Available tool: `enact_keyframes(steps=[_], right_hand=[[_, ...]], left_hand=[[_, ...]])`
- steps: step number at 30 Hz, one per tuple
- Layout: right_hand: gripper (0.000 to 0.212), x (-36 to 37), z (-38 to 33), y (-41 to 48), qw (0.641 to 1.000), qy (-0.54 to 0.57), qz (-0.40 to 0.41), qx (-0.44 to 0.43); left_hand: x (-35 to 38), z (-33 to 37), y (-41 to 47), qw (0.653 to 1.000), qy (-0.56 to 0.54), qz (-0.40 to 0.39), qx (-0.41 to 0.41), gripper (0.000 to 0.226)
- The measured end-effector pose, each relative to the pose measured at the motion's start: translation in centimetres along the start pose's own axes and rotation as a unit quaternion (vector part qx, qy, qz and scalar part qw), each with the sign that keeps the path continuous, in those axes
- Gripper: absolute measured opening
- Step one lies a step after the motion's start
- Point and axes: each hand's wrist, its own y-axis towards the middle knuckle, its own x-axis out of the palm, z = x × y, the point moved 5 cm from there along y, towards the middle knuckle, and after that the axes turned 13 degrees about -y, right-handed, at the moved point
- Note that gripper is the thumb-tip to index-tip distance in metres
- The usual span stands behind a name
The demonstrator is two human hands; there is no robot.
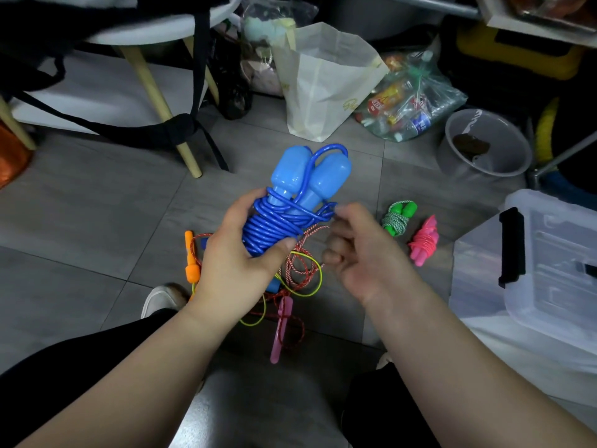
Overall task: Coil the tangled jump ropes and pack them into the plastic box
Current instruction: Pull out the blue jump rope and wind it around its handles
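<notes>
Grey tiled floor [97, 205], bearing green rope bundle [399, 218] beside pink rope bundle [424, 242] right of centre, tangle of loose ropes [297, 273] mid-floor, plastic box [549, 253] at right edge.

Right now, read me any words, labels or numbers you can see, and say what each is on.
No text is legible.
On the paper bag: faint yellow logo, too blurred.
On bottle labels in the clear plastic bag: too small.
On the blue jump rope and plastic box: no print visible.

Black trousers [64, 367], white shoe [161, 299], bare forearms [145, 360].
</notes>
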Motion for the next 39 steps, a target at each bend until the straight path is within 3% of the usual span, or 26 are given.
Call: enact_keyframes(steps=[5,12,17,20,23,26,27,29,31,33,36,39], right_hand=[[0.037,-1.3,-1.2,0.6,0.997,0.059,0.038,-0.025],[0.018,-0.3,-1.2,0.1,0.983,-0.114,-0.018,-0.144],[0.015,-0.8,-2.1,0.1,0.939,-0.215,0.043,-0.265],[0.019,-0.9,-2.6,-0.5,0.883,-0.272,0.107,-0.367],[0.020,-0.2,-2.7,-1.7,0.828,-0.302,0.108,-0.460],[0.013,-0.1,-2.8,-2.2,0.803,-0.305,0.114,-0.499],[0.011,-0.2,-2.9,-2.2,0.811,-0.289,0.121,-0.495],[0.014,-0.4,-2.8,-2.0,0.868,-0.198,0.125,-0.438],[0.021,-0.4,-2.3,-1.4,0.938,-0.064,0.101,-0.325],[0.025,-0.1,-1.3,-0.6,0.977,0.053,0.049,-0.203],[0.023,0.2,0.0,0.1,0.985,0.146,-0.002,-0.092],[0.019,0.3,0.4,0.0,0.985,0.157,-0.012,-0.069]], left_hand=[[0.3,-0.3,-0.1,0.991,-0.122,-0.022,-0.048,0.054],[0.3,-1.9,0.2,0.967,-0.225,-0.026,-0.119,0.042],[1.0,-1.8,0.0,0.947,-0.277,-0.060,-0.151,0.045],[1.2,-2.3,-0.2,0.927,-0.318,-0.061,-0.188,0.037],[1.3,-2.6,-0.3,0.900,-0.368,-0.052,-0.229,0.033],[1.5,-2.3,-0.4,0.877,-0.407,-0.072,-0.245,0.035],[1.6,-2.2,-0.5,0.873,-0.413,-0.083,-0.246,0.038],[1.6,-1.9,-0.5,0.865,-0.430,-0.099,-0.241,0.052],[1.5,-1.6,-0.4,0.860,-0.442,-0.104,-0.231,0.056],[1.6,-1.5,-0.3,0.858,-0.450,-0.100,-0.226,0.058],[1.4,-1.8,-0.1,0.862,-0.454,-0.069,-0.217,0.067],[1.1,-1.3,0.1,0.879,-0.437,-0.075,-0.179,0.055]])
